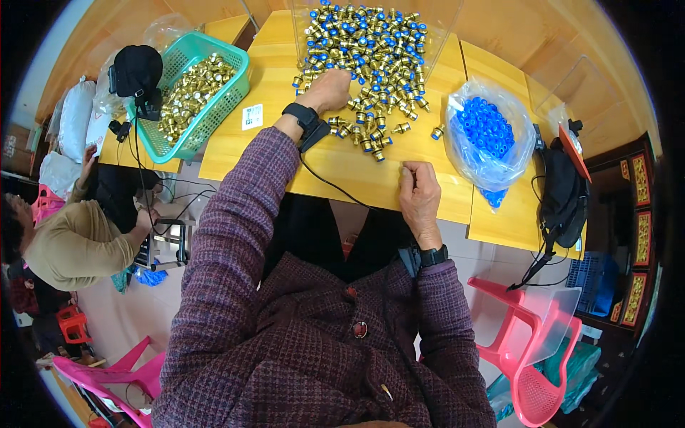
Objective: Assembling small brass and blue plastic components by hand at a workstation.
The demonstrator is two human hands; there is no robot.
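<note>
My left hand (328,91) reaches across the yellow wooden table to the left edge of a large pile of brass fittings with blue caps (371,53). Its fingers are curled, and whatever they hold is hidden. Near the front edge of the table rests my right hand (419,196), fingers folded in; nothing clearly shows inside it. Loose brass fittings (369,135) spread from the pile toward me, and one single capped fitting (437,132) lies apart on the right. Beyond it, a clear plastic bag (457,153) holds many small blue caps (486,127).
A green basket (239,78) of brass fittings stands at the left, beside a black cap (138,70). On the right edge lies a black bag (564,192). A co-worker (82,239) sits at the left. Pink chairs (535,392) stand behind me. A cable runs from my left wrist.
</note>
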